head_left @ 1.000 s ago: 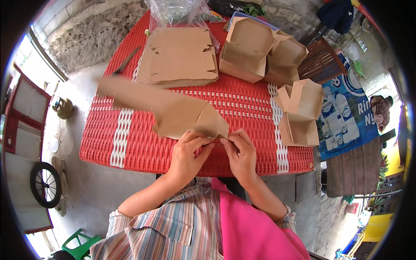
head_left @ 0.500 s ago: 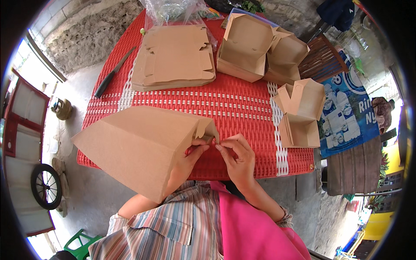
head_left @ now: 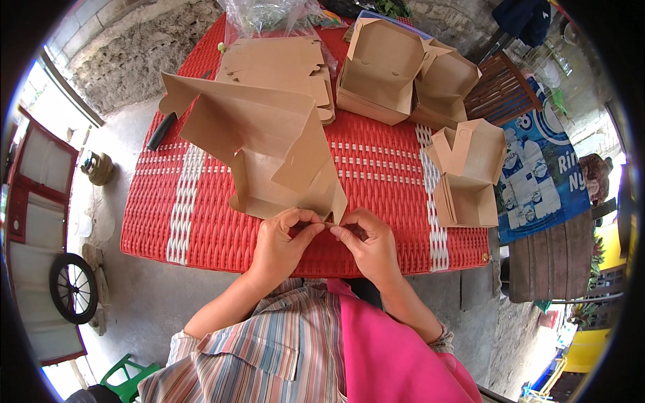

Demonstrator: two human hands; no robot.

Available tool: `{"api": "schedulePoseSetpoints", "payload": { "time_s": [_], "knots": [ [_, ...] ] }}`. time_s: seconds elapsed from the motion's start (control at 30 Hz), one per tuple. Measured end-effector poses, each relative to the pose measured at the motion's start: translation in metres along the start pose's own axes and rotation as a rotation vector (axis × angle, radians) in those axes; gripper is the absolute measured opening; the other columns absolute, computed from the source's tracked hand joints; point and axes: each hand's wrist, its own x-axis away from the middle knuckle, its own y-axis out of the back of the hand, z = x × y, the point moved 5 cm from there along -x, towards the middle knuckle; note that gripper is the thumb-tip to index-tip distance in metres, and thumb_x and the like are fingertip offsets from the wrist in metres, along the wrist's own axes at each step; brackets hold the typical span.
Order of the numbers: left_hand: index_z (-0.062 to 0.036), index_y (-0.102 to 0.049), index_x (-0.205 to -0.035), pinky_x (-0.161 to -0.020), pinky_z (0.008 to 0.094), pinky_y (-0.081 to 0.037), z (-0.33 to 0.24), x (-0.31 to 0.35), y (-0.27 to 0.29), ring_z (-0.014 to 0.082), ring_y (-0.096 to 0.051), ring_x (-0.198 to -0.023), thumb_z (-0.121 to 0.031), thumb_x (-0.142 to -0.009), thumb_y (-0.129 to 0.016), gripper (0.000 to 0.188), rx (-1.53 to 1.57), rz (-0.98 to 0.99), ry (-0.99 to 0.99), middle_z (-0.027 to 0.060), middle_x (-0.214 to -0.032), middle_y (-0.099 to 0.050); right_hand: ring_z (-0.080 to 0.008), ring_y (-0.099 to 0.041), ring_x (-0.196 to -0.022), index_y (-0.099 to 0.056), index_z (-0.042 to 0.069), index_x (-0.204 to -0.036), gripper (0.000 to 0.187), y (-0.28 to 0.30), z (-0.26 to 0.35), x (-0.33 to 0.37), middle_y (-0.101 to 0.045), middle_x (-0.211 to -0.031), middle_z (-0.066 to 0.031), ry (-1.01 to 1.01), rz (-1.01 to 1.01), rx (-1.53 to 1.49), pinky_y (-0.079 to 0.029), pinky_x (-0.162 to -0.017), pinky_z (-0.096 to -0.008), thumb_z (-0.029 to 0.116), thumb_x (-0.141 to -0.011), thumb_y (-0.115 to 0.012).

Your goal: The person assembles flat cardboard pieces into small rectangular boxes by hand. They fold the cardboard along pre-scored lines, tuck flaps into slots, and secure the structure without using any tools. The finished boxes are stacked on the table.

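A partly folded brown cardboard box [head_left: 259, 127] is tilted over the red woven table, its inside facing up and its lid flap spread toward the far left. My left hand [head_left: 281, 243] pinches the box's near corner between thumb and fingers. Right beside it, my right hand [head_left: 368, 243] grips the same corner from the other side, fingertips almost touching the left ones. Behind the box lies a stack of flat cardboard blanks [head_left: 275, 59], partly covered by it. A knife [head_left: 161, 131] with a black handle lies to the left, its blade mostly hidden by the box.
Folded open boxes [head_left: 379, 74] stand at the far right of the table [head_left: 376, 161], with another box [head_left: 470, 201] near its right edge. A clear plastic bag [head_left: 269, 17] sits at the back. Beyond the right edge are a wooden chair [head_left: 500, 91] and a blue banner [head_left: 534, 181].
The box has turned from showing its outer side to showing its inside, and its lid has swung up and away. Both hands now meet at its near corner.
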Motion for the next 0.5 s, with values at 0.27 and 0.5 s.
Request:
{"api": "schedulePoseSetpoints", "payload": {
  "time_s": [0.27,0.5],
  "knots": [
    [-0.0010,-0.069,-0.096,-0.073,0.0285,-0.052,0.003,-0.001,-0.005,0.0144,-0.067,-0.077,-0.002,-0.085,-0.071,0.011,-0.145,-0.020,-0.127,0.0084,-0.087,-0.071,-0.0079,-0.063,-0.076,-0.060,-0.002,-0.088,0.010,-0.002,-0.005,-0.004,-0.064,-0.078,-0.0036,-0.068,-0.006,0.031,-0.050,-0.070,-0.0231,-0.001,-0.090,-0.070],
    [-0.0007,-0.069,-0.102,-0.075,0.0309,-0.052,-0.005,0.000,-0.004,0.0207,-0.069,-0.082,-0.002,-0.087,-0.069,0.015,-0.023,-0.025,-0.080,0.0098,-0.090,-0.072,-0.0103,-0.061,-0.078,-0.061,-0.003,-0.090,0.009,-0.001,0.002,-0.005,-0.062,-0.083,-0.0046,0.012,-0.014,0.079,-0.049,-0.073,-0.0263,-0.004,-0.087,-0.070]
  ]
}}
